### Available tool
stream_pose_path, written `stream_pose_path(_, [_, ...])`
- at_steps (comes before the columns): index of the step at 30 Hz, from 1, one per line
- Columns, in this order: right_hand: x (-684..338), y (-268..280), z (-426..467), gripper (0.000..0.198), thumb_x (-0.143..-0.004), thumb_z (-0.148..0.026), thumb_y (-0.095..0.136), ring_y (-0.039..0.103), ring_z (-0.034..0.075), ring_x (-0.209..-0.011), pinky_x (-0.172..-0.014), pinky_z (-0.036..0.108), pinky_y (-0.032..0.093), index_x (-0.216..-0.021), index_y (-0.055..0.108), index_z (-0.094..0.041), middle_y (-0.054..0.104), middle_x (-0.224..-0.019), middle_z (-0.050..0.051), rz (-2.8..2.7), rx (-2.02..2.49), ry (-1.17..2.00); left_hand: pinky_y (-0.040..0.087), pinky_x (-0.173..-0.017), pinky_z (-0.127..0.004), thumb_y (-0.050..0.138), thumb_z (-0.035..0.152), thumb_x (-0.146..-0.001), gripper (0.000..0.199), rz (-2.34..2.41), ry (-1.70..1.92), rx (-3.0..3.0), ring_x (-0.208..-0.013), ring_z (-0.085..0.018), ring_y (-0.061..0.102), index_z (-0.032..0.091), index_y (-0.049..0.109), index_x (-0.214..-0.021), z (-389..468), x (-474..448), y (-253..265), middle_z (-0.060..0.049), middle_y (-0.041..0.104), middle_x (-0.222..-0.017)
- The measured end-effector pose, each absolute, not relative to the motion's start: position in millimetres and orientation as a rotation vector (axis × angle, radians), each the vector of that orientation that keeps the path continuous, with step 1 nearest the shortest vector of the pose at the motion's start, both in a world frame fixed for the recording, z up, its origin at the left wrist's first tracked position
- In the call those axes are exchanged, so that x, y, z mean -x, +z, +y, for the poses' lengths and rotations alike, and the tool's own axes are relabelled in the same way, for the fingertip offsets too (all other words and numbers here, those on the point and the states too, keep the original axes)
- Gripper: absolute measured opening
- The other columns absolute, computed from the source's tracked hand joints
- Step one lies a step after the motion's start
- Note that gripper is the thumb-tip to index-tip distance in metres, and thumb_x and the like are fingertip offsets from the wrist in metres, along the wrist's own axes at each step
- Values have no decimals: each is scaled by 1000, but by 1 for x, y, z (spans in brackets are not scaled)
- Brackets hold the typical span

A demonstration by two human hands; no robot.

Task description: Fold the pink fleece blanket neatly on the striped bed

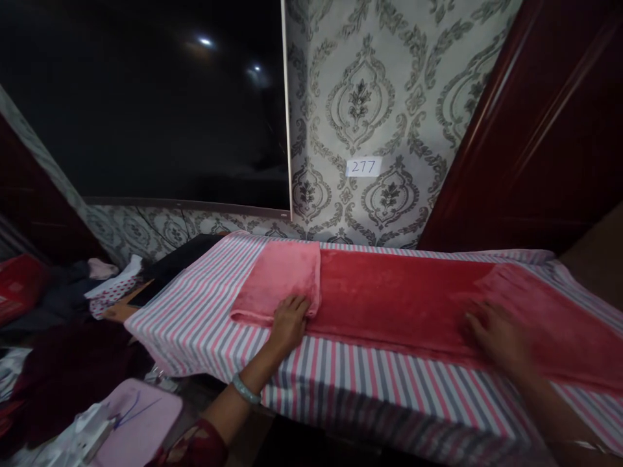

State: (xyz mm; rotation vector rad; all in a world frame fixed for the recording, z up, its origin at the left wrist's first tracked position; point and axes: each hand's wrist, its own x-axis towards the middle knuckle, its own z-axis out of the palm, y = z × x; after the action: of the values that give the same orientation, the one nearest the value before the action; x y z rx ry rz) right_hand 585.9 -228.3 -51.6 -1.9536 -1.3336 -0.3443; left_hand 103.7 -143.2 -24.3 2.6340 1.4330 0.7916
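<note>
A red plush blanket [389, 298] lies in a long strip, with its left end folded over to show a paler pink side. My left hand [291, 320] rests on the front edge of that folded end, fingers stretched over the fabric. A bracelet circles the left wrist. Toward the right, my right hand [499, 334] touches the blanket near another paler section; it is somewhat blurred, with thumb and fingers apart. Beneath the blanket spreads a pink, grey and white striped cloth [195, 292] that drapes over the front edge of the surface.
Behind stands a patterned wall with a paper label [364, 167] reading 277. A large dark television [160, 104] fills the upper left. Dark red wood panelling [540, 123] rises at the right. At lower left are a pink stool-like top [141, 421] and piled clothes [63, 363].
</note>
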Motion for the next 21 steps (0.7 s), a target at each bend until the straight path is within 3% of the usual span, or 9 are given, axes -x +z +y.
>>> stream_pose_path(2, [-551,-36,-206,52,-81,-51,49,62,36,-118,-104,52,46,-116,69,-18,67,-123,23,-1354,1784,-134,41,-108,-50,53,8,-81,48,1440,842,-2625,-127,-30,54,20,66,-126,-143,-104,-30,-12,65,-133])
stream_pose_path(7, [-431,-12,-133,62,-73,-51,65,70,27,-91,-78,42,59,-127,62,-22,70,-118,13,-1184,1388,707,40,-110,-50,53,9,-82,49,1433,877,-2646,-128,-30,54,19,65,-128,-143,-103,-37,-13,64,-136])
stream_pose_path(11, [-357,1,-83,61,-78,-35,70,69,18,-82,-72,32,59,-135,54,-22,70,-108,10,-1002,1256,1093,41,-108,-52,54,9,-80,49,1447,836,-2643,-126,-32,55,17,67,-126,-143,-103,-37,-15,65,-135])
stream_pose_path(15, [-318,9,-46,59,-85,-19,60,68,13,-76,-73,27,58,-142,45,-23,69,-98,5,-886,1313,1261,43,-106,-52,53,8,-79,51,1453,854,-2647,-125,-31,57,21,67,-127,-141,-103,-39,-13,66,-133])
stream_pose_path(21, [-288,4,-4,57,-80,-17,65,63,14,-62,-71,32,58,-135,53,-20,71,-80,1,-941,1365,1251,46,-104,-50,52,7,-77,53,1422,924,-2678,-121,-30,60,22,68,-124,-137,-102,-48,-12,68,-131])
